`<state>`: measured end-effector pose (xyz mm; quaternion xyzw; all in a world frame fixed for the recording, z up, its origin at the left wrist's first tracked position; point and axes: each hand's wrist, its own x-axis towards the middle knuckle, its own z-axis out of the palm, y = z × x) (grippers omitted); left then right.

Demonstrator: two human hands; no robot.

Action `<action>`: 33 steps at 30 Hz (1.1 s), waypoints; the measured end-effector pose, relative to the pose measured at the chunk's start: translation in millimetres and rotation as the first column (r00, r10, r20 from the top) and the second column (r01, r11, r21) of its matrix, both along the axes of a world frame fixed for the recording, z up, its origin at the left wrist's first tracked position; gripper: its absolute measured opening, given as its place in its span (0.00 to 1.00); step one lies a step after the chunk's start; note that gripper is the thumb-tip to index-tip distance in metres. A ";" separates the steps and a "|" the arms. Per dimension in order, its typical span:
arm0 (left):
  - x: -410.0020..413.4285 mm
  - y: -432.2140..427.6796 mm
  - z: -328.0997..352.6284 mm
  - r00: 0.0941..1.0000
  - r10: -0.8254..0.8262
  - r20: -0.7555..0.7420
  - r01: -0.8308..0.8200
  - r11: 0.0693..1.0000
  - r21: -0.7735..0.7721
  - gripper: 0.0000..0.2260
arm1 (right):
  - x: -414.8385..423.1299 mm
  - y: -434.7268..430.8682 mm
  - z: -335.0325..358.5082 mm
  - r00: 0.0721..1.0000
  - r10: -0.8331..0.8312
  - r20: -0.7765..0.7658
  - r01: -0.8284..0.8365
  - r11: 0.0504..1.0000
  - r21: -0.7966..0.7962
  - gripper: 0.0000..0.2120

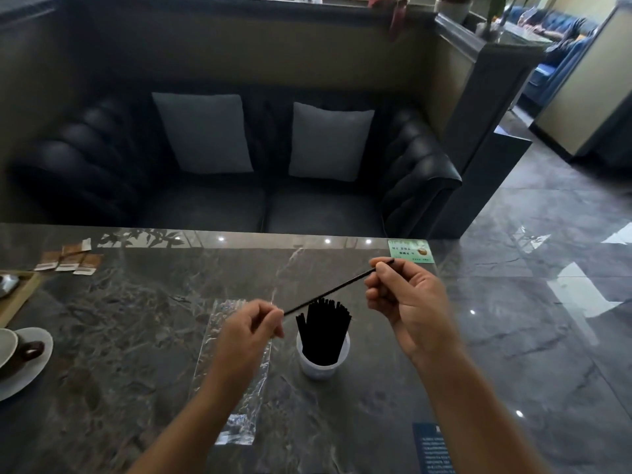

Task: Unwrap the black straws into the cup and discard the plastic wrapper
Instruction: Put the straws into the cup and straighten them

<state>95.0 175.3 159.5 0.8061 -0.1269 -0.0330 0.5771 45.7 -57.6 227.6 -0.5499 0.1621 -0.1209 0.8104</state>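
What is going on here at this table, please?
A person holds a single black straw by its two ends over a white cup. The left hand pinches the lower end and the right hand the upper end. Many black straws already stand in the cup. The clear plastic wrapper lies flat on the table, not yet discarded.

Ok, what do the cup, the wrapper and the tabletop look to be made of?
Cup: probably plastic, whitish and matt, thin plain wall.
Wrapper: thin clear plastic film, glossy; crinkled, with bright glints, table visible through it.
Tabletop: polished dark stone, marble or a lookalike; pale veins, mirrored ceiling lights.
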 end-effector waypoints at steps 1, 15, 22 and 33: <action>-5.8 1.8 -5.1 0.997 -0.051 0.060 0.048 0.998 0.050 0.08 | 1.6 2.9 1.3 1.000 0.002 0.005 -0.001 1.000 -0.016 0.06; -32.8 -34.8 -11.5 0.930 -0.350 -0.115 0.346 0.937 -0.057 0.11 | 18.6 24.7 2.2 0.999 0.004 0.039 0.011 0.931 -0.365 0.05; -34.2 -36.8 -23.0 0.935 -0.334 -0.119 0.332 0.943 -0.032 0.06 | 17.9 28.3 -2.7 0.999 0.033 0.033 -0.019 0.931 -0.365 0.05; -34.5 -42.0 -44.0 0.939 -0.315 -0.138 0.315 0.949 -0.020 0.07 | 25.6 22.1 -20.4 1.000 0.011 0.013 -0.003 0.870 -0.492 0.06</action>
